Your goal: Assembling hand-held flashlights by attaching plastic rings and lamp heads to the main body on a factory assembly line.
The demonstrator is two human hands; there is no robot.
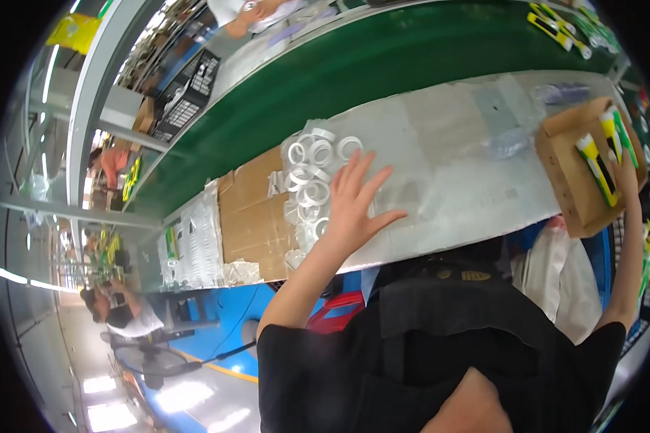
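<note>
My left hand (354, 207) is open, fingers spread, above the right side of a cluster of white plastic rings (315, 192). Nothing is in it. One ring (349, 147) lies close beyond its fingertips. On the far right, my right hand (624, 175) reaches into an open cardboard box (572, 193). It is next to yellow-and-green flashlight-like tubes (609, 135) standing at the box's far side. Its fingers are partly hidden, so I cannot make out whether they grip one. Another yellow-and-black tube with a white head (597, 169) lies slanted in the box.
The rings rest beside a flat cardboard sheet (251, 216) on the grey worktable (448, 180). Clear plastic bags (509, 143) lie near the box. A green partition (412, 54) runs along the back, with more yellow tubes (550, 30) beyond it. A fan (150, 359) stands lower left.
</note>
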